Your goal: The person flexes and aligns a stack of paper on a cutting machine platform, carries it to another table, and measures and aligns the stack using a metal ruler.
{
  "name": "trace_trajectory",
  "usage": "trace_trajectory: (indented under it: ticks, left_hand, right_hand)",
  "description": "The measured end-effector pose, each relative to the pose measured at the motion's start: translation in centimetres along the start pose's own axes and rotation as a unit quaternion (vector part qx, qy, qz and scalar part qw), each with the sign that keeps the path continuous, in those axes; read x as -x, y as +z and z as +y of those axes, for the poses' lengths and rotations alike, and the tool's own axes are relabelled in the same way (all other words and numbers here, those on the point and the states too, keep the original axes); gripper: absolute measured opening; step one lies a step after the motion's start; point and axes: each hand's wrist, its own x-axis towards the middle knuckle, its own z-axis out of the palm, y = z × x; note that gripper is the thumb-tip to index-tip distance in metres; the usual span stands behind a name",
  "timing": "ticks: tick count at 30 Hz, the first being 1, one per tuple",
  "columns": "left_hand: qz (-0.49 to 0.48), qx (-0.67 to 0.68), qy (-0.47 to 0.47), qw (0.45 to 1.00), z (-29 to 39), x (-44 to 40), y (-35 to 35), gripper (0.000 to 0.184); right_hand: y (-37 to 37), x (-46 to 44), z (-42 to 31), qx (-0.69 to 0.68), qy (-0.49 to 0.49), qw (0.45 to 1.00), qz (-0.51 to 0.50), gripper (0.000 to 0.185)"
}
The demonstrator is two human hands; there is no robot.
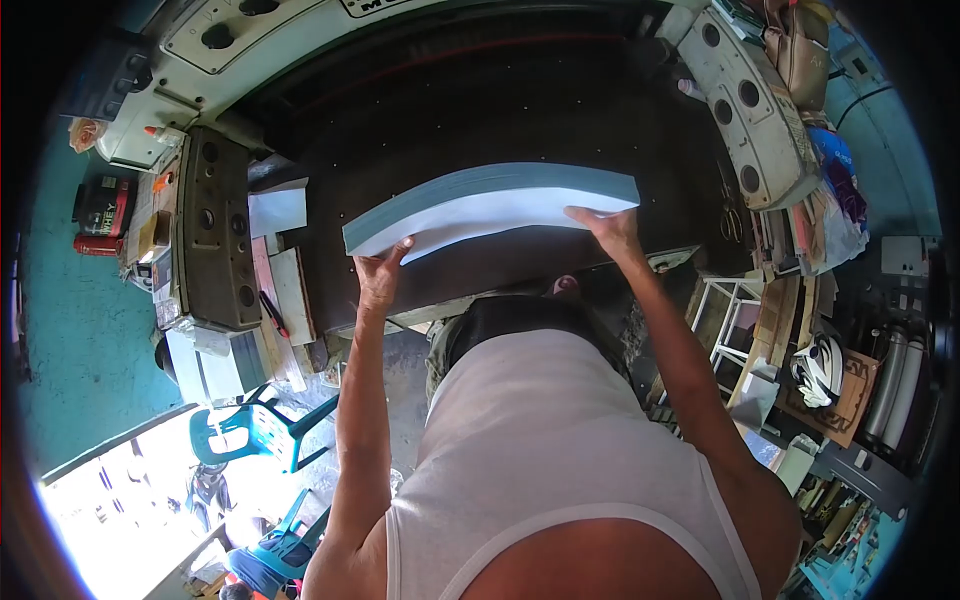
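Observation:
A thick stack of paper [490, 208] spans the space between my two hands, its white face toward me and its layered edge bluish grey. It bows upward in the middle, over the dark machine bed [480, 120]. At its left end my left hand [378, 275] grips the near corner, thumb on the white face. My right hand [612, 228] holds the right end, the thumb also lying across the white face. The fingers of both hands are mostly hidden beneath the stack.
Perforated metal side guards [215, 230] flank the bed at left, with paper sheets [278, 208] beside them. Scissors [730, 215] lie on the bed's right side. A red-and-black cutter [273, 313] rests at left. Teal plastic chairs [265, 435] stand behind on the left.

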Motion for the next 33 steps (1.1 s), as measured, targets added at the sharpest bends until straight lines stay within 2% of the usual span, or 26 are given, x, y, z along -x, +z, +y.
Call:
trace_trajectory:
  ticks: [2, 3, 6, 8, 9, 10, 12, 16, 18, 19, 21, 22, 24, 25, 28, 30, 32, 33]
  left_hand:
    - [0.004, -0.01, -0.002, 1.0, -0.2, -0.1, -0.1, 0.047]
    - [0.003, -0.008, 0.0, 1.0, 0.3, -0.2, 0.2, 0.047]
    - [0.02, 0.014, -0.012, 1.0, 2.1, -0.7, 0.4, 0.041]
    - [-0.025, 0.021, -0.074, 0.997, 2.9, -2.0, 0.0, 0.034]
    - [-0.051, 0.06, -0.086, 0.993, 3.6, -2.5, 0.2, 0.03]
    - [-0.07, 0.061, -0.145, 0.985, 3.6, -2.9, 0.1, 0.032]
    - [-0.085, 0.067, -0.198, 0.974, 0.7, -4.1, 0.3, 0.041]
    - [-0.075, 0.033, -0.167, 0.983, -4.4, -5.3, 1.0, 0.045]
    - [-0.052, -0.12, -0.222, 0.966, -5.9, -5.5, 0.5, 0.044]
    - [-0.048, -0.12, -0.229, 0.965, -4.8, -5.0, 0.4, 0.044]
    - [0.018, -0.369, -0.179, 0.912, -2.6, -4.4, 0.4, 0.046]
    - [0.019, -0.373, -0.183, 0.91, -2.5, -4.1, 0.2, 0.046]
    - [0.052, -0.402, 0.115, 0.907, -2.5, -3.1, 0.2, 0.048]
    - [0.04, -0.415, 0.178, 0.892, -1.3, -2.7, 0.6, 0.045]
    - [-0.064, -0.437, 0.221, 0.869, -0.6, -1.8, 1.8, 0.036]
    - [-0.109, -0.473, 0.24, 0.841, -1.7, -1.3, 2.3, 0.046]
    - [-0.113, -0.501, 0.223, 0.829, -2.7, -1.0, 2.7, 0.049]
    - [-0.119, -0.489, 0.223, 0.835, -2.9, -1.2, 2.8, 0.05]
  right_hand:
    - [0.0, 0.2, 0.1, -0.046, 0.055, 0.997, 0.012, 0.038]
    - [0.0, 0.0, -0.7, -0.044, 0.053, 0.998, 0.012, 0.038]
    - [0.0, -1.3, -3.5, 0.087, 0.007, 0.995, 0.045, 0.044]
    - [-0.7, -3.2, -3.3, 0.092, 0.116, 0.989, -0.021, 0.043]
    - [-0.7, -4.2, -2.7, 0.029, 0.198, 0.979, -0.034, 0.041]
    - [-0.3, -4.9, -3.6, -0.031, 0.263, 0.963, -0.053, 0.04]
    - [0.2, -6.6, -3.1, -0.023, 0.395, 0.914, -0.089, 0.043]
    - [0.6, -7.9, 4.5, 0.065, 0.411, 0.902, -0.114, 0.049]
    - [0.5, -7.7, 5.5, 0.016, 0.435, 0.891, -0.125, 0.057]
    - [0.4, -7.6, 6.0, 0.017, 0.44, 0.888, -0.13, 0.057]
    - [0.3, -8.0, 6.9, 0.068, 0.436, 0.892, -0.103, 0.057]
    - [0.4, -8.1, 7.0, 0.065, 0.439, 0.89, -0.107, 0.057]
    - [0.3, -7.8, 6.6, 0.049, 0.443, 0.89, -0.097, 0.056]
    - [0.7, -7.8, 4.7, 0.041, 0.452, 0.886, -0.096, 0.054]
    - [0.9, -7.7, 4.3, 0.033, 0.467, 0.879, -0.095, 0.05]
    - [1.0, -7.5, 4.4, 0.041, 0.462, 0.882, -0.083, 0.046]
    - [0.8, -7.6, 4.5, 0.053, 0.457, 0.886, -0.061, 0.043]
    - [0.4, -7.5, 5.0, 0.052, 0.428, 0.898, -0.088, 0.04]
